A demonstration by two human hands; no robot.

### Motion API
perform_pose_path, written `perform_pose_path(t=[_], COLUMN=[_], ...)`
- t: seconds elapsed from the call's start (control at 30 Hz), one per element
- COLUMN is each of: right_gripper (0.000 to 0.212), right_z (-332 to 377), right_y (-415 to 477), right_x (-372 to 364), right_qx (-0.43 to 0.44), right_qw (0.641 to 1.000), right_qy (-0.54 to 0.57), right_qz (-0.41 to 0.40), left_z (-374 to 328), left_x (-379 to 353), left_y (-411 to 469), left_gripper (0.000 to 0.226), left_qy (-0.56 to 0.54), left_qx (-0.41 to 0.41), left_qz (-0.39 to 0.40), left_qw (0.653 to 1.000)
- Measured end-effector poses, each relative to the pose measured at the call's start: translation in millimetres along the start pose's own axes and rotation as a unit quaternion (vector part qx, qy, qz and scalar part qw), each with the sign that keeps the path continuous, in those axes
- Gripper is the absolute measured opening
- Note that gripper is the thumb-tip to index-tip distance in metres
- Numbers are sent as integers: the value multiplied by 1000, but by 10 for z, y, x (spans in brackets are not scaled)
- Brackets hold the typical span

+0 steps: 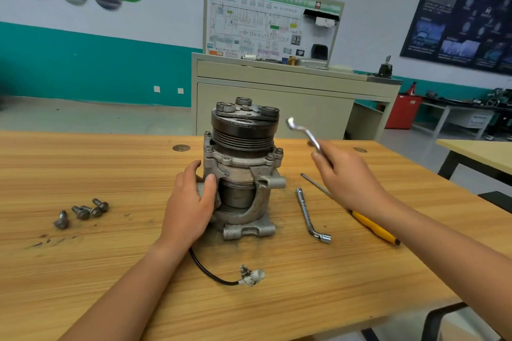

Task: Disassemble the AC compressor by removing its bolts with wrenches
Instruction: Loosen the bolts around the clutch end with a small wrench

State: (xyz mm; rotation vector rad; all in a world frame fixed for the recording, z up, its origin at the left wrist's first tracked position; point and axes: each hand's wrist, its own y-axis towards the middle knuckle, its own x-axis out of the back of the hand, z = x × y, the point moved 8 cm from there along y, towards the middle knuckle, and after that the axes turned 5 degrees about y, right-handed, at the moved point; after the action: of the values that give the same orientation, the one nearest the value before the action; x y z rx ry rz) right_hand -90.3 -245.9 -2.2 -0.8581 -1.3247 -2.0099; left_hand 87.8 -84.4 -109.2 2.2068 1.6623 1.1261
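One grey cast-metal AC compressor [243,169] stands upright on the wood-grain counter [110,271], gripped by the left hand [191,202]. The right hand [349,174] holds one bent steel wrench [303,130] aloft. Four loose flanged bolts [83,212] lie left; one L-shaped socket wrench [310,216] and one yellow-handled screwdriver [371,225] lie right.

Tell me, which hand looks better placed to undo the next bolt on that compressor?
Probably the right hand: it holds a wrench raised beside the compressor, near a flange bolt still in place. The left hand is busy gripping the compressor's body, steadying it upright.
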Motion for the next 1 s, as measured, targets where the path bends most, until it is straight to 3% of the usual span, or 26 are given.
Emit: perform_pose_path(t=[0.1, 0.27, 0.4, 0.5, 0.6, 0.7, 0.8, 1.0], right_gripper=[34, 33, 27, 24, 22, 34, 45, 35], right_z=[49, 167, 366, 530, 493, 349, 224, 97], right_y=[-170, -123, -68, -63, -32, 13, 146, 547], right_x=[-136, -97, -52, -98, -73, -26, -22, -361], right_qx=[12, 5, 24, 56, 65, 69, 93, 155], right_qw=[993, 979, 937, 907, 913, 927, 915, 907], right_qy=[-79, -172, -323, -391, -374, -331, -359, -379], right_qz=[90, 114, 131, 149, 151, 165, 156, 97], left_z=[3, -22, 61, 116, 112, 106, 89, 68], left_x=[4, 40, 146, 116, 67, 50, 57, 39], left_y=[-1, 45, 131, 129, 99, 89, 95, 91], left_gripper=[54, 56, 52, 67, 75, 62, 51, 55], left_qy=[41, 48, 98, 132, 128, 114, 118, 106], left_qx=[4, 2, 19, 15, 10, 0, -17, -40], left_qz=[5, 40, 99, 169, 201, 206, 188, 182], left_qw=[999, 998, 990, 977, 971, 972, 975, 977])
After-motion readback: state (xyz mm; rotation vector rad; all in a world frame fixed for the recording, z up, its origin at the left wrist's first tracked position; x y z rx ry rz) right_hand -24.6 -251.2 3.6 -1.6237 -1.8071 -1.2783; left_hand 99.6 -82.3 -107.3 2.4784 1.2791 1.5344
